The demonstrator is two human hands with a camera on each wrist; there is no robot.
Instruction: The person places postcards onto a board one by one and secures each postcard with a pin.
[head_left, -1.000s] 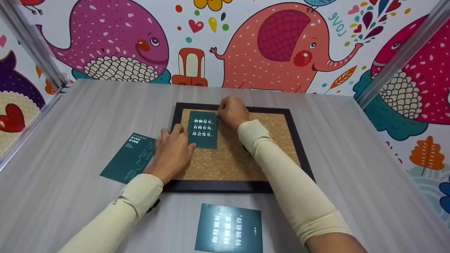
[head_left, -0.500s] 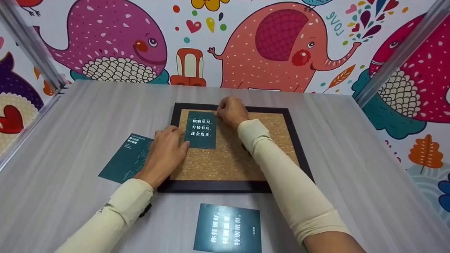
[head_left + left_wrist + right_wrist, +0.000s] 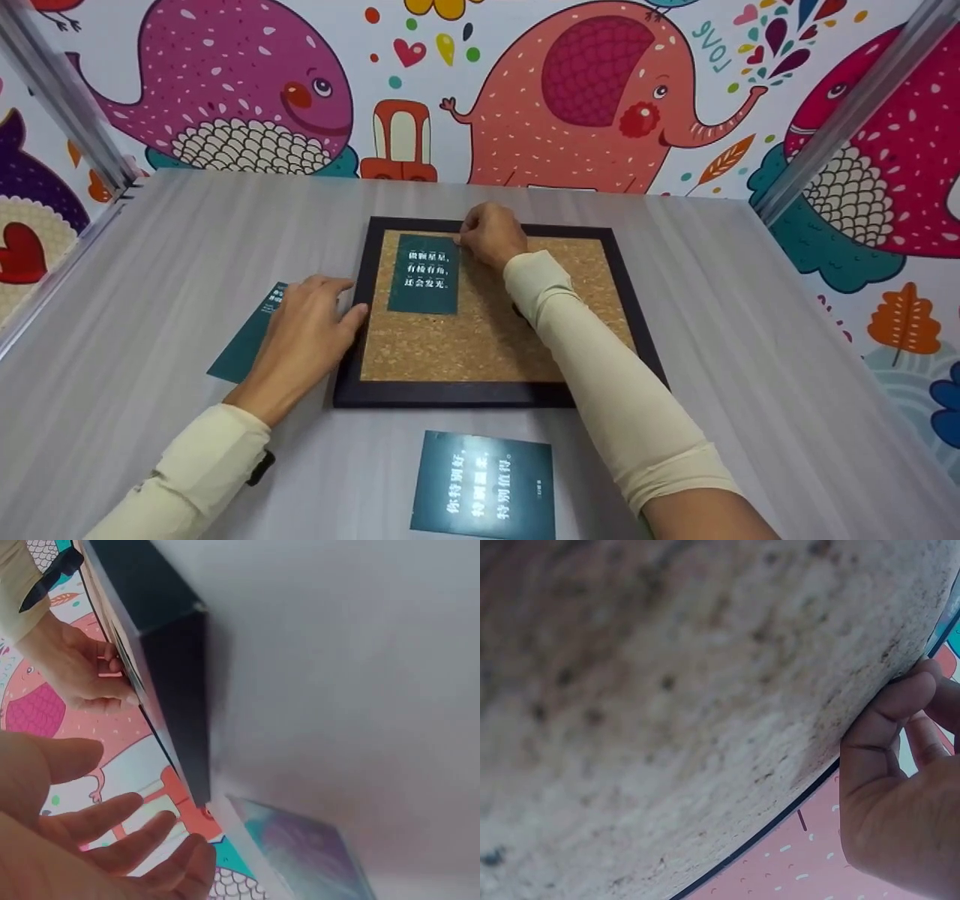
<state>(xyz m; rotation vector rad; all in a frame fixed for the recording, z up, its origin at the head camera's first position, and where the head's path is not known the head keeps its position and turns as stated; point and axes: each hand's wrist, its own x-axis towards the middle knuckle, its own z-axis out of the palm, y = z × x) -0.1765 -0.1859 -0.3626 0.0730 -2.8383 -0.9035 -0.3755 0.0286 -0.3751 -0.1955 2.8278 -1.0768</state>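
A dark green card [image 3: 424,298] with white writing lies on the upper left of a black-framed corkboard [image 3: 457,351]. At that card's top right corner, my right hand [image 3: 495,238] has its fingers curled, thumb and fingertips together; it seems to pinch the corner, though the fingers cover the exact contact. The right wrist view has this hand [image 3: 900,787] low against the cork. My left hand [image 3: 300,334] hovers left of the frame with loose, spread fingers, holding nothing. It partly hides a second green card [image 3: 238,352] on the table. The left wrist view shows its fingers [image 3: 109,821] apart from the frame.
A third green card [image 3: 484,484] lies in front of the board, glossy with reflected light. The grey table [image 3: 750,330] extends around the board. Behind stands a cartoon-printed wall [image 3: 420,60], with metal posts [image 3: 847,112] at both sides.
My left hand has moved left, away from the card on the cork, past the frame's left side and over the second card. My right hand stays at the corner.
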